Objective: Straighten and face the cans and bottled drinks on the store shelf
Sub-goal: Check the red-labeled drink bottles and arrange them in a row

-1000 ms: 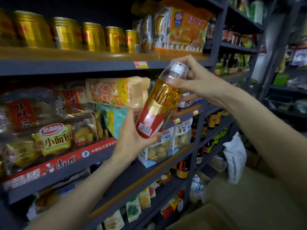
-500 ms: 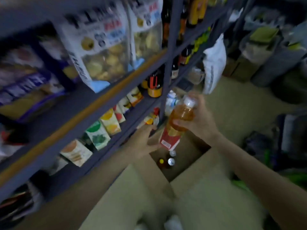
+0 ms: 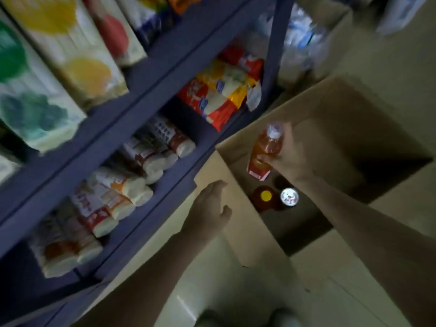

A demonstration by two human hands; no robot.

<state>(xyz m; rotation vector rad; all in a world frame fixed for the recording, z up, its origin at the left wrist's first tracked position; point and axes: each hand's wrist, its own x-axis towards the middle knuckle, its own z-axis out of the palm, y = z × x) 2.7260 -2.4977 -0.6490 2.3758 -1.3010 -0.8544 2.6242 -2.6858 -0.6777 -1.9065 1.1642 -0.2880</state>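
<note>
My right hand (image 3: 291, 153) grips an amber drink bottle (image 3: 265, 151) with a white cap and red label, holding it upright inside the mouth of an open cardboard box (image 3: 243, 223) on the floor. Two more bottles stand at the box's bottom, one with a yellow cap (image 3: 266, 195) and one with a white cap (image 3: 289, 197). My left hand (image 3: 211, 208) hovers open with relaxed fingers over the box's left flap, holding nothing.
A dark blue metal shelf unit (image 3: 151, 95) runs along the left, holding noodle packs (image 3: 132, 185), red snack bags (image 3: 221, 90) and cartons (image 3: 54, 67). A pack of water bottles (image 3: 302, 41) sits behind the box. Pale floor lies around it.
The view has swung down from the upper shelves to the floor box. My right hand has carried the bottle down into the box mouth; my left hand let go of its base.
</note>
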